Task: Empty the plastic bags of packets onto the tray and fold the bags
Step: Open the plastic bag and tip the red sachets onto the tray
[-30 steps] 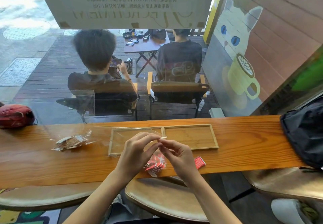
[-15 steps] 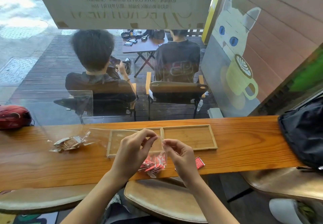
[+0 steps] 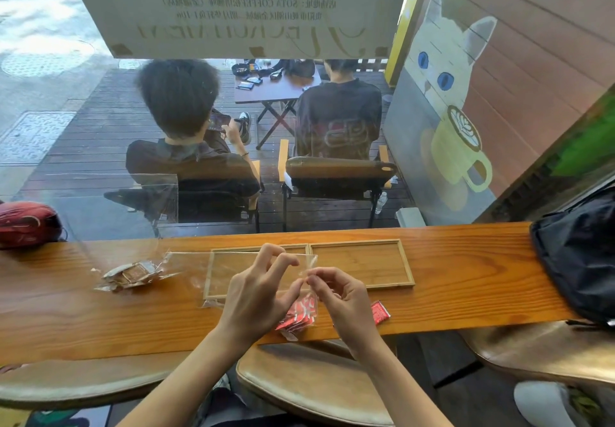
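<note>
Clear plastic bag [image 3: 304, 293] of red packets [image 3: 298, 315] hangs at lower centre of the frame, its top edge pinched between left hand [image 3: 258, 297] and right hand [image 3: 344, 297] fingertips; wooden tray [image 3: 404, 263] just behind.

Black bag [image 3: 579, 257] and red helmet [image 3: 28, 223] on wooden counter [image 3: 466, 277]

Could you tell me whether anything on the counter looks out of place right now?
One red packet lies loose on the counter near its front edge, outside both the tray and the bag of red packets that both hands are pinching.
</note>
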